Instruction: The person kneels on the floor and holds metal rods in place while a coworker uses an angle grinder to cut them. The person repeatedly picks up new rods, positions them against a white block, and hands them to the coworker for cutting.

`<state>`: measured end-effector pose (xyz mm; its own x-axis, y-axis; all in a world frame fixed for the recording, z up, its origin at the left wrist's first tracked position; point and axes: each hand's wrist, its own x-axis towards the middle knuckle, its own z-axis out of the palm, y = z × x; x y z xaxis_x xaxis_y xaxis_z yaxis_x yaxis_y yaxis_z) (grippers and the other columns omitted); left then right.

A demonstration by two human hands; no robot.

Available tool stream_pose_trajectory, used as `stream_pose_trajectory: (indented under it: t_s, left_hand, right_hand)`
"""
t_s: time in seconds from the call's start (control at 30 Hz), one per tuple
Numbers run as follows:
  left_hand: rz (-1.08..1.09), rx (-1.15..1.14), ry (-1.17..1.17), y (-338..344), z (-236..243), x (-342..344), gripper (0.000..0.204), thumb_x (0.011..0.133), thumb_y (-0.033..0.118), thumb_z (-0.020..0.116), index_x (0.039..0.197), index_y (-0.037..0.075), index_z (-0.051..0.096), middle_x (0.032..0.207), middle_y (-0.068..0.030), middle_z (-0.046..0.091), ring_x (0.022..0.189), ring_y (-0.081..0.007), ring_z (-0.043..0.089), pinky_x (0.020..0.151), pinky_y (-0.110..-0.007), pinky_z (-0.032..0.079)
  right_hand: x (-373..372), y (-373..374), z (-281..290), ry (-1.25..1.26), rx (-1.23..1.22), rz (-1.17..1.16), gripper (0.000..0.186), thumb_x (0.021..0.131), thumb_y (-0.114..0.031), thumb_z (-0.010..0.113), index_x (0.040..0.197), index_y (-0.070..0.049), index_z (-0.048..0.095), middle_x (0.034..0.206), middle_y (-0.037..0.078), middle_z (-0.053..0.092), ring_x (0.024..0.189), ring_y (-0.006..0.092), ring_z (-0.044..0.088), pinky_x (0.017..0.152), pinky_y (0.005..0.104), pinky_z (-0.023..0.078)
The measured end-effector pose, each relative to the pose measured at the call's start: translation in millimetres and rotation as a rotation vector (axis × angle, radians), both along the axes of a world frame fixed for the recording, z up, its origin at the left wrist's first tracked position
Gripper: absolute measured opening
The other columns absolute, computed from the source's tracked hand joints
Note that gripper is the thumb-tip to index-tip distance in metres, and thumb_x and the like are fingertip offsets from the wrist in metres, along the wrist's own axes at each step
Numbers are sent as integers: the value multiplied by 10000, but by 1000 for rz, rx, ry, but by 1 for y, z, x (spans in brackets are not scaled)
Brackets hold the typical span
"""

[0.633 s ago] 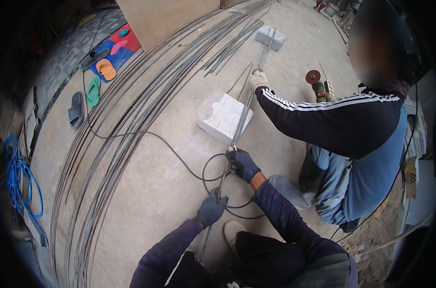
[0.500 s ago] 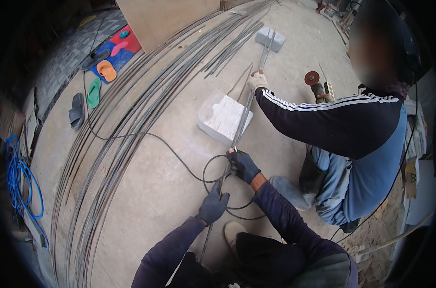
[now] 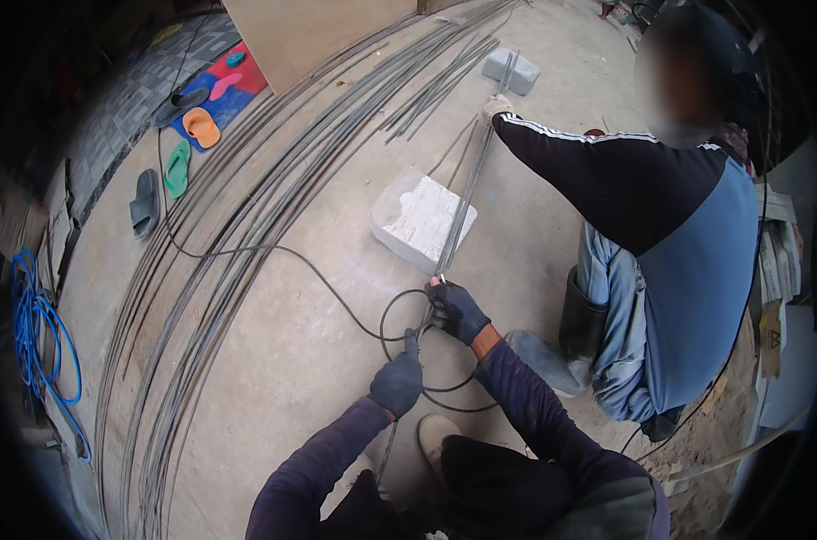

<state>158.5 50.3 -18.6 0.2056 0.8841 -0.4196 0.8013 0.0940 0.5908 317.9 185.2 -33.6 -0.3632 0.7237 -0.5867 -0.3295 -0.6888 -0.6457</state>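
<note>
Steel rods [image 3: 456, 236] run away from me over a broken-faced white block [image 3: 420, 216], and a grey block [image 3: 514, 72] sits under their far part. My right hand [image 3: 458, 312], in a dark glove, is closed around the near part of the rods just past the white block. A small pale tip shows by its thumb; I cannot make out what it is. Closer to me, my gloved left hand [image 3: 397, 380] is closed on the rods, its index finger laid along them. A co-worker's pale-gloved hand [image 3: 497, 106] touches the rods near the grey block.
The co-worker [image 3: 696, 279] squats at the right. Many long rods [image 3: 273, 180] lie in a bundle on the left. A black cable [image 3: 309, 263] crosses them and loops beneath my hands. Sandals [image 3: 144, 205], a coiled blue hose [image 3: 44, 333] and a board [image 3: 309, 40] lie beyond.
The co-worker has leaned forward, with the gloved hand moving farther along the rods. The cutting tool by the co-worker is now mostly hidden. My left index finger has straightened; my right hand stays put.
</note>
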Motion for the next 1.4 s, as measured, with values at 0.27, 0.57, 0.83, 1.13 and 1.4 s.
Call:
stream_pose_trajectory:
  t_s: [0.27, 0.57, 0.83, 1.13, 1.4]
  left_hand:
    - [-84, 208, 54, -11, -24, -6, 715, 969, 213, 496, 1528, -70, 152, 931, -200, 656, 660, -355, 666, 583, -482, 531]
    - [-51, 108, -67, -19, -7, -13, 645, 956, 196, 482, 1492, -74, 247, 916, -208, 661, 676, -366, 666, 601, -505, 527]
    - [-31, 87, -110, -21, -10, -15, 626, 946, 199, 476, 1480, -59, 277, 877, -253, 671, 765, -426, 665, 714, -542, 520]
    - [-132, 375, 1, -32, -29, -16, 590, 908, 130, 493, 1420, -129, 356, 777, -186, 661, 638, -336, 666, 585, -466, 539]
    - [-77, 231, -107, -32, -20, -18, 600, 898, 101, 473, 1439, -117, 333, 846, -216, 674, 708, -363, 679, 643, -495, 543]
  right_hand:
    - [5, -5, -29, 39, 40, 33, 229, 997, -363, 613, 886, -166, 580, 628, -107, 422, 452, 42, 371, 424, 245, 293]
    - [-3, -21, -8, -20, 83, 12, 250, 995, -382, 621, 885, -161, 580, 654, -102, 467, 458, 49, 396, 424, 249, 304]
    - [-2, -23, -4, -99, 72, -18, 249, 980, -363, 645, 896, -132, 605, 687, -76, 500, 518, 62, 436, 463, 241, 333]
    - [-4, -32, 21, -510, 214, 20, 367, 951, -418, 667, 991, -54, 641, 729, -8, 559, 539, 99, 488, 485, 281, 431]
    - [49, -43, 27, -396, 98, -172, 473, 972, -540, 575, 947, -71, 627, 645, -20, 461, 475, 115, 425, 451, 290, 399]
